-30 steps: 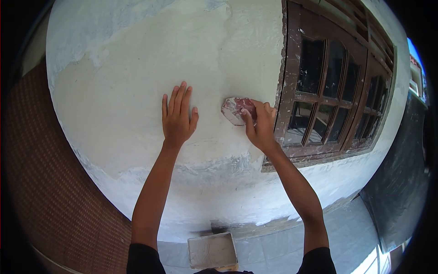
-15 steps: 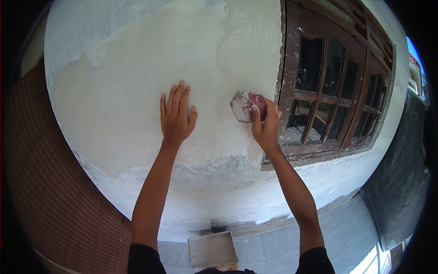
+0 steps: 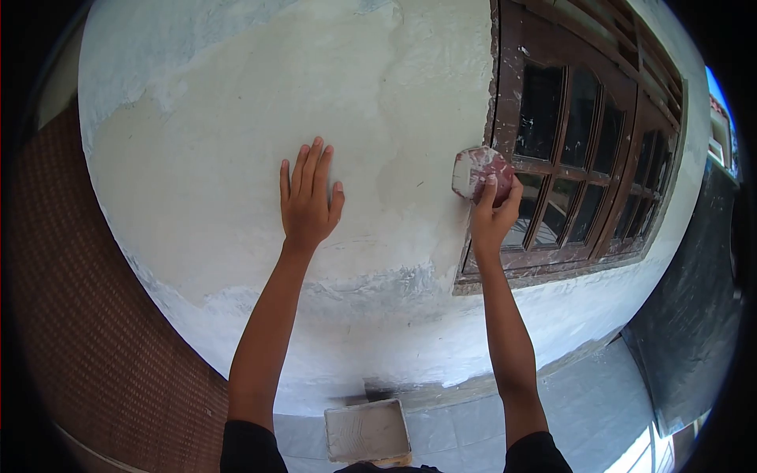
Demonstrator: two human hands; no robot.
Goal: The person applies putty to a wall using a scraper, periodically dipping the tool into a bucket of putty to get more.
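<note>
My left hand lies flat on the pale, patchy plastered wall, its fingers spread and nothing in it. In my right hand is a flat, many-sided reddish spreader smeared with white putty. My thumb presses on its near face and the fingers curl round its right side, partly hidden. The spreader is at the left edge of the brown window frame, overlapping it in view. Whether its far face touches the wall cannot be seen.
A tray of greyish paste sits below, between my arms. Grey sheeting covers the ground along the wall's foot. A brown woven panel stands at the left, and a dark sheet hangs at the right beyond the glazed window.
My right hand has carried the spreader to the right and slightly up, from the bare wall to the window frame's edge. My left hand stays in place on the wall.
</note>
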